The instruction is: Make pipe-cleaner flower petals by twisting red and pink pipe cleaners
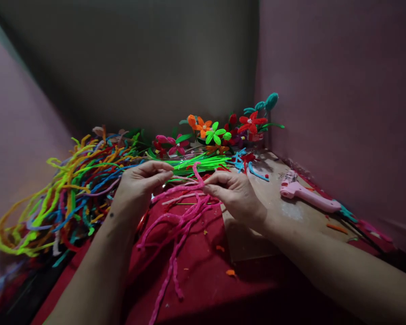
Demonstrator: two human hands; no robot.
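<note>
Right hand has a pink pipe cleaner pinched, left hand pinched too but can't tell on what.

The long, twisted, fuzzy pink pipe cleaners are showing a strong magenta against the plain deep-red cloth, which small fuzzy orange scraps are speckling. The bundle of straight, fuzzy green stems is glowing neon. The tangled heap of multicoloured fuzzy strands is mixing yellow, orange, blue, green, lavender and red. The fuzzy-petalled flowers are displaying orange, lime, scarlet and magenta; an oval fuzzy bud is standing out in teal. The gun-shaped plastic tool is showing pale pink, and the flat tan board is bearing a whitish smear. The back wall is looking plain grey, though dimness is possibly muting its shade.
</note>
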